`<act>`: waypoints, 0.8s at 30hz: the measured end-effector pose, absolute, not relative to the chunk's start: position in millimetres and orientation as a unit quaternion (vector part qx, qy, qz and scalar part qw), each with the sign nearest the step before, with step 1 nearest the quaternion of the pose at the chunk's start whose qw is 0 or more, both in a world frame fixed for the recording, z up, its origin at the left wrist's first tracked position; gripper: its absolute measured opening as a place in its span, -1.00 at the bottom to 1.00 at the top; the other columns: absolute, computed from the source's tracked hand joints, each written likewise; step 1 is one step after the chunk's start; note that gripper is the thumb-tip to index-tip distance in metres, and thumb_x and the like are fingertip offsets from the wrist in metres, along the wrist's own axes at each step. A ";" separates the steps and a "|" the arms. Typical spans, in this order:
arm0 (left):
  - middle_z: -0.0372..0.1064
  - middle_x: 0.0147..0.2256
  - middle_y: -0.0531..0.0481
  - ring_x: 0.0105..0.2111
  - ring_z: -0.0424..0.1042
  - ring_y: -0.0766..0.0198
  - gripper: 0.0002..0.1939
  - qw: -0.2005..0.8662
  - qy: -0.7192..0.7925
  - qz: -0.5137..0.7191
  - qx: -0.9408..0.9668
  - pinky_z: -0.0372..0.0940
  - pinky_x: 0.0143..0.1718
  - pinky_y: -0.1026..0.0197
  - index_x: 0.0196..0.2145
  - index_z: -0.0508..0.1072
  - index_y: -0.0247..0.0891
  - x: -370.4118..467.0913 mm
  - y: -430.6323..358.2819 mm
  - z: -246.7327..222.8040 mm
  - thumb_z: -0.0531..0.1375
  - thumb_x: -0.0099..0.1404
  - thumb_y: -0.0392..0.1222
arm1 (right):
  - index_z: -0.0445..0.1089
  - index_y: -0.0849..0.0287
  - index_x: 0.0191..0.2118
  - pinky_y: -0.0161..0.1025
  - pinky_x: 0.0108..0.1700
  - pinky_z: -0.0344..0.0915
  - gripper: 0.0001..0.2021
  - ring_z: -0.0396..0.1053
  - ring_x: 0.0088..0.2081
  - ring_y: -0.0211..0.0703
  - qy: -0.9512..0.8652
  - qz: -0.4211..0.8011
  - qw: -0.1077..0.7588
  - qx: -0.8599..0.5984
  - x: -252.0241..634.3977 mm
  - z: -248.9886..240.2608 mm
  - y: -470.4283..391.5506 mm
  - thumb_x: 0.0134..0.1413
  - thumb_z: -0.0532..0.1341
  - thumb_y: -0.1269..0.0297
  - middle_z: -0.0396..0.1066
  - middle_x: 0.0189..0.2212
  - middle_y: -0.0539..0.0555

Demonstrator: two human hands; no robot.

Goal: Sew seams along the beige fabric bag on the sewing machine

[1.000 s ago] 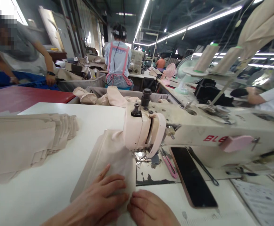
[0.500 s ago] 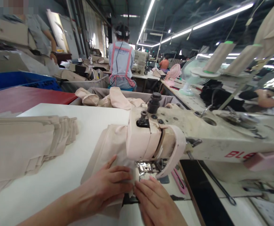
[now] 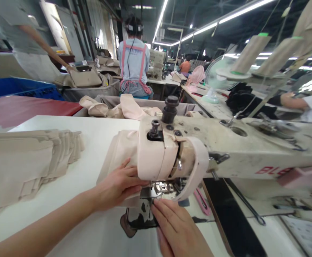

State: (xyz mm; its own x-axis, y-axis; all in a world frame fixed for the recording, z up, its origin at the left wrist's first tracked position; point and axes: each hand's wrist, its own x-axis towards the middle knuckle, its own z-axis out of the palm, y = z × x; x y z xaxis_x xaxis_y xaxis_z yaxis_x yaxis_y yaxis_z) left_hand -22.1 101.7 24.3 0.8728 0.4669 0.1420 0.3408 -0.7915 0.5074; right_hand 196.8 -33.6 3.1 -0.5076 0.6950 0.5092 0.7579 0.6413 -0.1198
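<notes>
**Both hands at the needle of the sewing machine**

Our left hand (image 3: 118, 184) lies flat and spread on the beige fabric piece (image 3: 119, 151), fingers pressing it down just left of the sewing machine (image 3: 198, 150) head; it pins the cloth rather than grasping it. Our right hand (image 3: 178, 228) sits in front of the machine's presser foot (image 3: 162, 187), fingers extended and loosely together, fingertips at the fabric's near edge by the dark needle plate (image 3: 142, 217); it grips nothing that we can see. The fabric runs under the machine head and away behind it. Left of the machine, well apart, a stack of beige cut pieces (image 3: 24, 164) rests on the white table (image 3: 97, 128). Right of the presser foot, under the machine arm, lie pink snips (image 3: 201, 202) and a dark phone (image 3: 225, 214).
</notes>
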 end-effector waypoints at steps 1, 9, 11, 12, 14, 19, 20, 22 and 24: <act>0.42 0.08 -0.04 0.02 0.42 0.13 -0.72 0.245 0.221 0.133 0.934 0.31 -0.01 0.20 0.00 0.49 -0.12 -22.4 101.4 25.4 0.04 0.45 -0.22 | 0.46 0.45 0.01 0.05 -0.10 0.56 -0.57 0.54 -0.08 0.15 -0.866 -0.054 0.266 -0.421 196.9 3.6 -34.0 0.04 0.04 0.60 0.53 -0.03 0.30; 0.42 -0.08 -0.09 -0.04 0.35 0.05 -0.81 0.298 0.274 0.178 0.897 0.22 0.00 0.10 -0.17 0.41 -0.24 -28.7 94.4 31.4 0.17 0.28 -0.15 | 0.47 0.45 -0.01 0.07 -0.09 0.55 -0.58 0.54 -0.14 0.14 -0.853 -0.032 0.291 -0.431 194.6 5.8 -33.9 0.02 0.05 0.60 0.55 -0.07 0.32; 0.42 -0.20 -0.07 -0.16 0.36 0.06 -0.80 0.302 0.287 0.175 0.892 0.23 -0.08 0.11 -0.27 0.43 -0.24 -30.0 92.1 35.0 0.27 0.16 -0.13 | 0.47 0.43 0.00 0.06 -0.07 0.54 -0.58 0.53 -0.13 0.12 -0.851 -0.030 0.293 -0.434 193.6 6.1 -34.6 0.03 0.06 0.59 0.55 -0.07 0.31; 0.41 -0.27 -0.04 -0.24 0.35 0.10 -0.83 0.305 0.293 0.170 0.890 0.23 -0.14 0.14 -0.32 0.44 -0.24 -29.8 90.5 36.3 0.29 0.12 -0.15 | 0.46 0.42 0.01 0.05 -0.07 0.54 -0.58 0.53 -0.13 0.12 -0.851 -0.030 0.294 -0.435 193.2 6.7 -34.9 0.03 0.06 0.59 0.55 -0.06 0.30; 0.39 -0.38 0.03 -0.35 0.34 0.18 -0.93 0.322 0.304 0.159 0.882 0.22 -0.24 0.21 -0.38 0.44 -0.22 -27.9 86.2 37.1 0.25 0.14 -0.22 | 0.46 0.41 0.01 0.03 -0.06 0.53 -0.57 0.52 -0.12 0.11 -0.849 -0.026 0.299 -0.435 192.9 9.1 -35.0 0.03 0.06 0.60 0.55 -0.06 0.30; 0.36 -0.50 0.06 -0.46 0.36 0.24 -0.73 0.389 0.415 0.195 0.799 0.21 -0.44 0.29 -0.44 0.37 -0.24 -20.1 74.6 31.3 0.06 0.37 -0.07 | 0.45 0.37 0.03 0.01 0.05 0.46 -0.57 0.48 -0.02 0.10 -0.835 0.029 0.332 -0.437 197.5 11.5 -38.6 0.06 0.05 0.61 0.53 -0.05 0.31; 0.35 -0.53 0.06 -0.51 0.36 0.26 -0.66 0.406 0.439 0.204 0.775 0.20 -0.51 0.30 -0.44 0.33 -0.24 -19.4 72.1 29.8 -0.02 0.41 -0.02 | 0.43 0.32 0.07 0.01 0.08 0.42 -0.56 0.46 0.03 0.09 -0.821 0.065 0.351 -0.446 198.6 9.3 -41.9 0.08 0.07 0.60 0.50 -0.01 0.31; 0.36 -0.56 0.06 -0.60 0.32 0.30 -0.58 0.431 0.474 0.217 0.737 0.19 -0.58 0.32 -0.44 0.29 -0.23 -19.9 65.9 26.8 -0.13 0.46 0.01 | 0.34 0.18 0.17 -0.02 0.13 0.38 -0.53 0.39 0.12 0.04 -0.737 0.212 0.428 -0.478 198.7 1.6 -52.2 0.15 0.10 0.54 0.43 0.09 0.28; 0.38 -0.54 0.06 -0.58 0.33 0.32 -0.62 0.431 0.488 0.241 0.720 0.22 -0.53 0.32 -0.42 0.30 -0.24 -22.9 57.5 23.9 -0.08 0.45 0.00 | 0.28 0.09 0.21 -0.02 0.06 0.42 -0.57 0.34 0.18 0.05 -0.545 0.428 0.531 -0.487 194.4 -8.0 -65.6 0.23 0.14 0.38 0.36 0.17 0.28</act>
